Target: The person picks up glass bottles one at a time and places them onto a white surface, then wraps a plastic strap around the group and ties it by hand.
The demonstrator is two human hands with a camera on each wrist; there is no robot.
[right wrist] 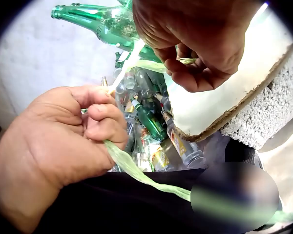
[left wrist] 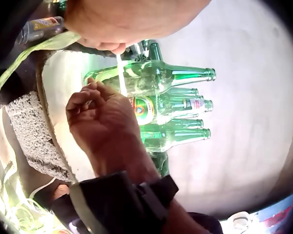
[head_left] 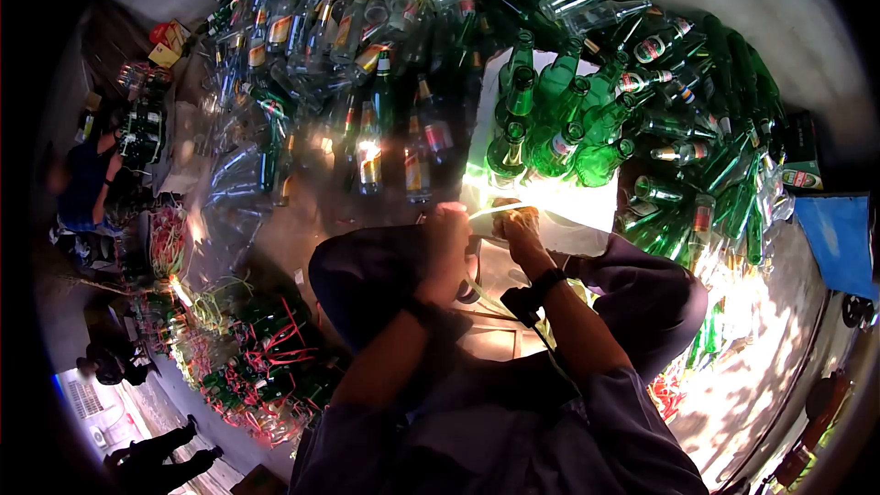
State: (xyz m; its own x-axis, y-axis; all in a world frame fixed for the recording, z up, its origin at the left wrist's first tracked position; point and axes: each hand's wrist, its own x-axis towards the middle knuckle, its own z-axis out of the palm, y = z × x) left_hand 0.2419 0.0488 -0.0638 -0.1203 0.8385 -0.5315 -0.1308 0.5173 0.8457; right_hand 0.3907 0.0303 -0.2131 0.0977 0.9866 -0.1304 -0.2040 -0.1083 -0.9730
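Both hands work on a pale green plastic strip [right wrist: 146, 180] at the near edge of a white board [left wrist: 63, 102]. My left hand [head_left: 447, 229] pinches the strip between thumb and curled fingers, and a length of it trails below that hand in the right wrist view. Close by, my right hand [head_left: 520, 225] has its fingers curled round another part of the strip. A taut white stretch runs between the hands, in front of the bottles in the left wrist view. Several green glass bottles [head_left: 559, 142] stand in a tight cluster on the board, just beyond the hands.
A rough concrete block [left wrist: 34, 134] lies under the board. Heaped clear bottles [head_left: 321, 23] fill the far left, and loose green bottles [head_left: 678, 128] the right. Bottles tangled with red strips [head_left: 280, 348] lie at near left. A blue panel [head_left: 836, 238] is at far right.
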